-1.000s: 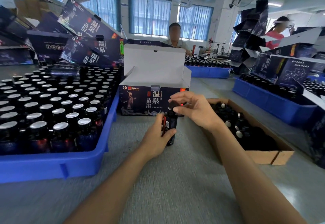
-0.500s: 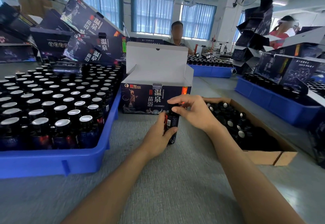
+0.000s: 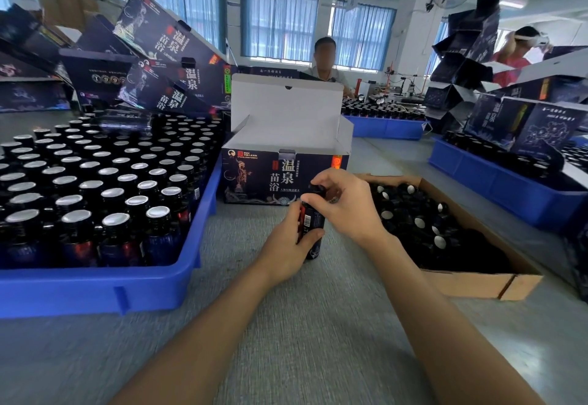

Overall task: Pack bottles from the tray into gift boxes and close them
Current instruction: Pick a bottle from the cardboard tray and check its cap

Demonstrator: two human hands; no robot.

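Note:
A dark bottle stands on the grey table in front of an open dark-blue gift box whose white lid flap stands upright. My left hand grips the bottle's body from the left. My right hand curls its fingers round the black cap on the bottle's top. On the left, a blue tray holds several rows of foil-sealed dark bottles.
A shallow cardboard box of black caps sits at the right. Behind it stand more blue trays with bottles and folded gift boxes. A pile of gift boxes leans at the back left. One person sits behind the open box, another at far right.
Both hands stay on the bottle in the same spot. The right hand's fingers have shifted a little round the cap. The view has moved slightly.

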